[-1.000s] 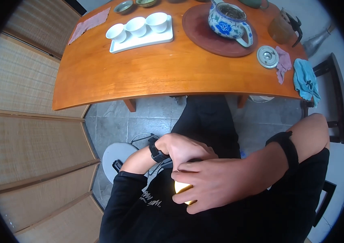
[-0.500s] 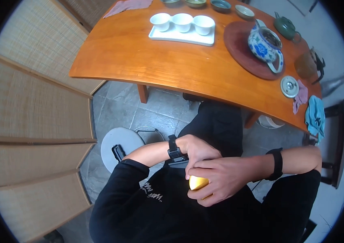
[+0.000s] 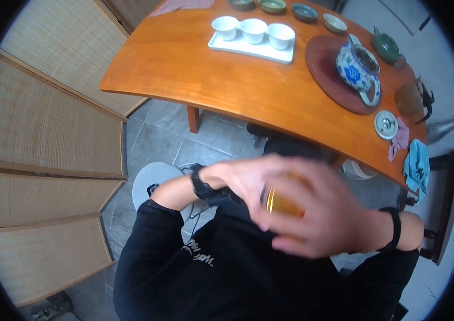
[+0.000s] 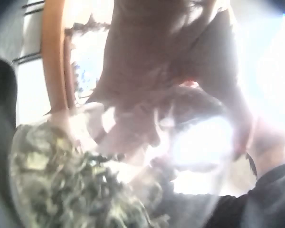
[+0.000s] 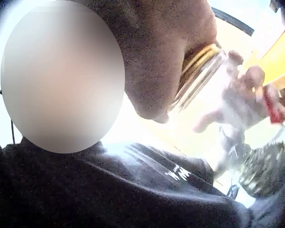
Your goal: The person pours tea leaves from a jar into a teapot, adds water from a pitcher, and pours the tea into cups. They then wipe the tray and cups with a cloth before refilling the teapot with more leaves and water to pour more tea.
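In front of the chest both hands meet at a clear glass jar (image 5: 249, 147) of dried tea leaves (image 4: 85, 190). My left hand (image 3: 248, 179) grips the glass, its fingers showing through the jar in the right wrist view. Curled over the jar's gold lid (image 3: 285, 202) is my right hand (image 3: 329, 214), blurred in the head view. The lid's ridged edge appears beneath that palm in the right wrist view. The jar's body is mostly hidden behind the hands in the head view.
Three white cups (image 3: 252, 31) stand on a white tray (image 3: 248, 50) on the wooden table (image 3: 184, 75). A blue-and-white teapot (image 3: 352, 72) sits on a round reddish board (image 3: 320, 80), its lid (image 3: 386, 125) beside cloths. A grey stool (image 3: 155, 179) and folding screen (image 3: 45, 128) are left.
The hands have risen a little away from the chest with the jar, and the right hand is now blurred, showing more of the gold lid. The head view has turned, so the table appears shifted right.
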The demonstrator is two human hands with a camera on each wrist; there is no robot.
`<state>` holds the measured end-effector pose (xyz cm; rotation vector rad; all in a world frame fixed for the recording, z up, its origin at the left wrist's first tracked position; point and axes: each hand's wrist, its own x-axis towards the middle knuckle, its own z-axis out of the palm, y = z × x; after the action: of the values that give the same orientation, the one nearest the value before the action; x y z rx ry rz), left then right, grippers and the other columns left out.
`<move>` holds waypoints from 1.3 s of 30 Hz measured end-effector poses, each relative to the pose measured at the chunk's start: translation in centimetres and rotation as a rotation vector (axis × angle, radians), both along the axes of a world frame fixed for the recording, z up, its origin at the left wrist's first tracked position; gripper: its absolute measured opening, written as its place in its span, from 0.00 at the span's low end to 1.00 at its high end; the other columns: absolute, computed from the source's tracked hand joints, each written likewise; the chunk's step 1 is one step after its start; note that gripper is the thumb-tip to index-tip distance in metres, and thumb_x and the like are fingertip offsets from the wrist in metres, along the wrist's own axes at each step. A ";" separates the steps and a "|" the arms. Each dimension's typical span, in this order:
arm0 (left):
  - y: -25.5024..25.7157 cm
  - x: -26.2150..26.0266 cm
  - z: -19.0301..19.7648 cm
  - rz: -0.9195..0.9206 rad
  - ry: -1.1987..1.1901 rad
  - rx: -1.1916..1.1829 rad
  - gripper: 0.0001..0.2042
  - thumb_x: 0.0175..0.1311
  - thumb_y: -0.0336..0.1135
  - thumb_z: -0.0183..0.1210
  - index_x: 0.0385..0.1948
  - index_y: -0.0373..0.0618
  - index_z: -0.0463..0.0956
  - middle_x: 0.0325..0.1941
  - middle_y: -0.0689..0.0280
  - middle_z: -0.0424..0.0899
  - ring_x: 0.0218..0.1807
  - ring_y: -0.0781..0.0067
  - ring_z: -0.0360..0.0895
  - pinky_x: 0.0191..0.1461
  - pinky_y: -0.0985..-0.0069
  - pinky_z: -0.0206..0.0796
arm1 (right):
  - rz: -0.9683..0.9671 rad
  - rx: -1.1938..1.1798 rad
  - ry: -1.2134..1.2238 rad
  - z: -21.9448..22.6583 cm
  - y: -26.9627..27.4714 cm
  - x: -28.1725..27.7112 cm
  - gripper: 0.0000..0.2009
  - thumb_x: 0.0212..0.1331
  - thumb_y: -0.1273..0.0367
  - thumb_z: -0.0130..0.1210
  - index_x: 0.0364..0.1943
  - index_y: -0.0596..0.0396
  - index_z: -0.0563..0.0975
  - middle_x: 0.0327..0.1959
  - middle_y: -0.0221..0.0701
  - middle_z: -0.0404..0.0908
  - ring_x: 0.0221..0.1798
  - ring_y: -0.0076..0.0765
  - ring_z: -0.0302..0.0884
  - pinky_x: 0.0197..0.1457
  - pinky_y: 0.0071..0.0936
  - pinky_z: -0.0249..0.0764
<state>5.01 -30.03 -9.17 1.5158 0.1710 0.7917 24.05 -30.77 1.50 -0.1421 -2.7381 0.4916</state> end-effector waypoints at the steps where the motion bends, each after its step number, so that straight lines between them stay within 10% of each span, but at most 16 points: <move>1: 0.0 -1.2 1.4 0.143 0.251 0.363 0.41 0.29 0.35 0.78 0.55 0.40 0.69 0.50 0.61 0.79 0.53 0.71 0.76 0.57 0.71 0.69 | -0.091 0.025 0.014 0.3 0.4 -0.3 0.22 0.41 0.56 0.65 0.44 0.41 0.79 0.54 0.37 0.71 0.53 0.48 0.69 0.52 0.46 0.68; 8: -1.2 -1.7 6.1 0.629 0.341 0.220 0.42 0.28 0.33 0.72 0.57 0.38 0.67 0.48 0.59 0.78 0.50 0.69 0.76 0.55 0.72 0.68 | -0.108 0.155 0.226 -0.3 3.6 -1.8 0.15 0.40 0.63 0.62 0.36 0.47 0.79 0.50 0.38 0.72 0.51 0.50 0.71 0.50 0.40 0.70; 16: 0.3 -2.8 7.6 0.864 0.362 0.203 0.43 0.32 0.36 0.74 0.58 0.34 0.64 0.48 0.56 0.79 0.50 0.66 0.77 0.57 0.71 0.68 | -0.144 0.173 0.315 1.1 6.9 -3.2 0.28 0.46 0.58 0.63 0.54 0.52 0.74 0.56 0.44 0.71 0.56 0.53 0.70 0.57 0.40 0.68; 24: 11.5 -17.9 14.7 1.360 0.252 0.397 0.20 0.58 0.32 0.65 0.51 0.37 0.72 0.47 0.65 0.80 0.47 0.76 0.76 0.56 0.75 0.64 | -0.528 0.158 0.249 1.8 8.4 4.8 0.24 0.53 0.68 0.61 0.57 0.56 0.72 0.59 0.43 0.70 0.58 0.51 0.69 0.61 0.37 0.66; 39: 31.3 -30.9 4.2 1.448 0.562 0.117 0.30 0.51 0.41 0.72 0.54 0.45 0.66 0.46 0.68 0.74 0.36 0.83 0.68 0.31 0.80 0.58 | -1.391 -0.096 0.185 -7.3 10.1 20.9 0.16 0.48 0.78 0.61 0.44 0.60 0.75 0.44 0.37 0.80 0.45 0.45 0.76 0.50 0.34 0.72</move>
<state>-25.88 1.26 -4.94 1.5496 1.7968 1.4375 44.98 -20.70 -5.77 -1.7031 -1.7899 0.1734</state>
